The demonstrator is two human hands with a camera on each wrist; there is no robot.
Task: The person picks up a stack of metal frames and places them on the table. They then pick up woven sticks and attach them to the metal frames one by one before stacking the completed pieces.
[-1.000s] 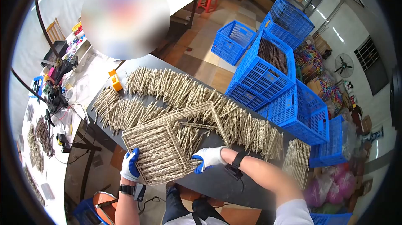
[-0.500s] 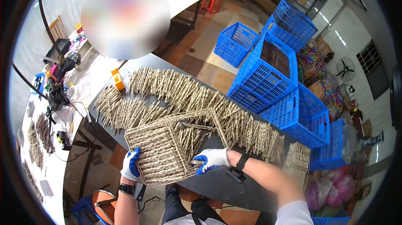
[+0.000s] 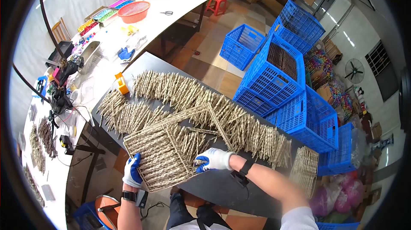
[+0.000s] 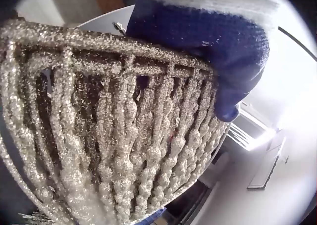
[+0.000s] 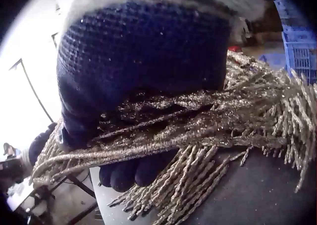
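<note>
Both hands wear white gloves with blue palms. My left hand [image 3: 133,171] grips the left edge of a glittery gold openwork frame [image 3: 160,158], tilted over the table's near edge. Rows of knobbly beaded sticks fill the frame's left part; its right part is an open outline. The left wrist view shows the blue thumb hooked over a rim bar [image 4: 148,54]. My right hand [image 3: 214,160] holds the frame's lower right side, with short glittery ends beside its fingers. In the right wrist view its fingers [image 5: 124,175] curl beneath glittery strands [image 5: 163,128]; the palm hides much of them.
Heaps of similar beaded sticks [image 3: 180,89] cover the dark table [image 3: 239,189]. A flat gold panel [image 3: 305,168] lies at its right end, an orange tape dispenser [image 3: 121,83] at its left. Blue crates [image 3: 269,76] stand beyond; a white table [image 3: 158,29] runs along the left.
The gold frame has shifted slightly left and its far corner has risen in the head view. My right hand has moved a little up and left. The left hand keeps its grip.
</note>
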